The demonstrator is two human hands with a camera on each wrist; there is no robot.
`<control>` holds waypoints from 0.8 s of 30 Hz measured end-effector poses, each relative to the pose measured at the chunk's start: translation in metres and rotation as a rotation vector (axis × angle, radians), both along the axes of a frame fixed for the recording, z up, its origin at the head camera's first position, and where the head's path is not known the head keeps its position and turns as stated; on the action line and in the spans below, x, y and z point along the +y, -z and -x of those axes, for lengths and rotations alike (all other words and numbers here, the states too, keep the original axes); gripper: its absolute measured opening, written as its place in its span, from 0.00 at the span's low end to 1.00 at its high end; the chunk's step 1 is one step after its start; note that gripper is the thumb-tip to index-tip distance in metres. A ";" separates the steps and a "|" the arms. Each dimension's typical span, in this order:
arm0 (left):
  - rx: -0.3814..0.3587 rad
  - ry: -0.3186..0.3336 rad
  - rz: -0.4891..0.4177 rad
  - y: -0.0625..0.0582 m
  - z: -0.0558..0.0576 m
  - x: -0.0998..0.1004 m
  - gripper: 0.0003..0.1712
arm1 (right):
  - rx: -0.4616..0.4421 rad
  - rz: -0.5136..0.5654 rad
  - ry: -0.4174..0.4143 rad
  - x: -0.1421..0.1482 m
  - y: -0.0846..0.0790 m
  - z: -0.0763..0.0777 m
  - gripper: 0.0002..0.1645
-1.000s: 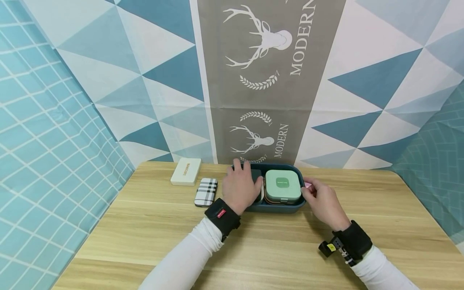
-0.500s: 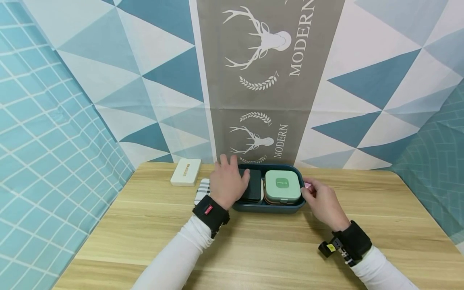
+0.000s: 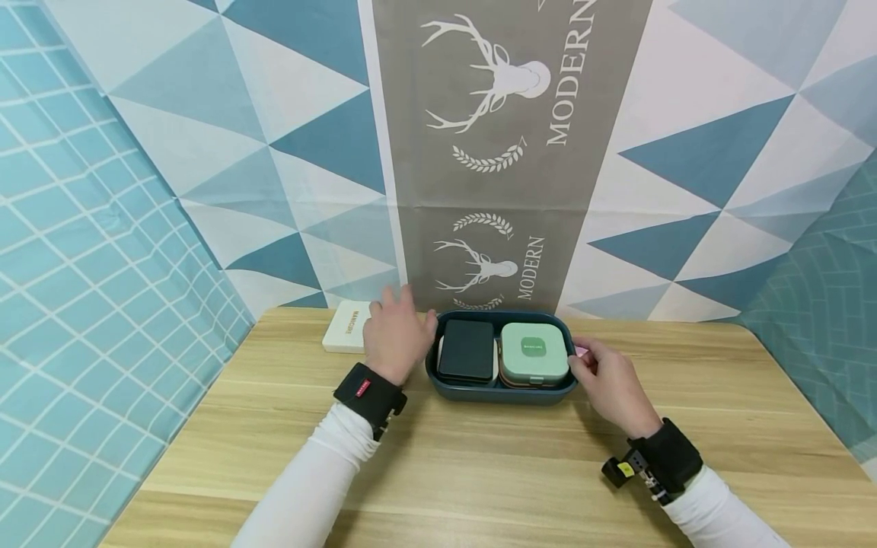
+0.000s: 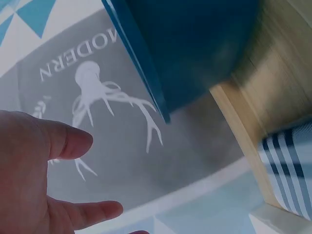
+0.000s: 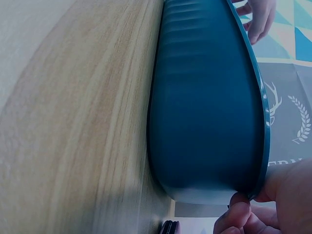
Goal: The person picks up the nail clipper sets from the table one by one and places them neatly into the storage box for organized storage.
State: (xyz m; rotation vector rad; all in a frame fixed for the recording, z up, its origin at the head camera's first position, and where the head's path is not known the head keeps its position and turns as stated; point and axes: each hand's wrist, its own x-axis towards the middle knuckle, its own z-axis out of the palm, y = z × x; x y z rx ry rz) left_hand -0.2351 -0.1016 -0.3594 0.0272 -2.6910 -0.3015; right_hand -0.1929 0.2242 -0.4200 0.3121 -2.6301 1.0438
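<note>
My right hand (image 3: pixel 612 380) pinches the right rim of the blue tray (image 3: pixel 500 392), which sits on the table (image 3: pixel 479 457) holding a black case (image 3: pixel 467 350) and a green box (image 3: pixel 534 350). My left hand (image 3: pixel 393 335) hovers just left of the tray, fingers loosely spread, holding nothing.

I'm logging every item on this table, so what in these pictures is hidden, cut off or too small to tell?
- Plaid case: head view, hidden behind the left hand; left wrist view, cut by the edge.
- Pink thing: head view, mostly behind the right hand and tray.
- Green box label: head view, too small to read.
- What lies under the black box: head view, only a white edge shows.
</note>
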 end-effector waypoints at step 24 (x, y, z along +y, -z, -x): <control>-0.068 -0.084 -0.054 0.017 0.017 -0.061 0.32 | 0.013 -0.009 0.009 -0.001 0.000 0.000 0.20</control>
